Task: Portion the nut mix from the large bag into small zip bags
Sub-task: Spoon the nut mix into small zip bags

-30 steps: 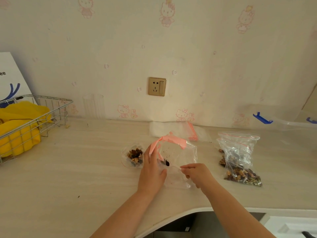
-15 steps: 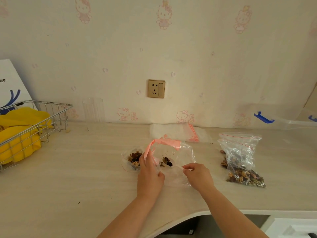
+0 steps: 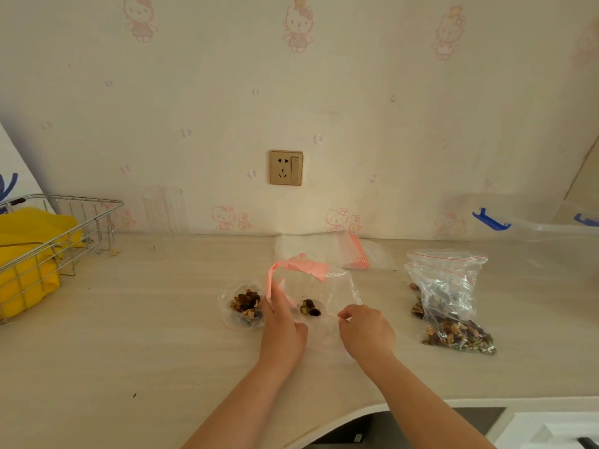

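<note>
One head-worn, wide-angle view looks forward and down from above the near edge of a pale countertop (image 3: 129,351), facing a papered wall with a gold wall socket (image 3: 286,167) near the middle of the frame. Straight lines bow toward the edges. Below the socket, both forearms reach in from the bottom, the left hand (image 3: 282,332) and right hand (image 3: 368,332) close to the lens. Far left of the socket the frame cuts a wire basket (image 3: 64,241); far right it cuts a clear bin (image 3: 534,228). Only this view exists.
</note>
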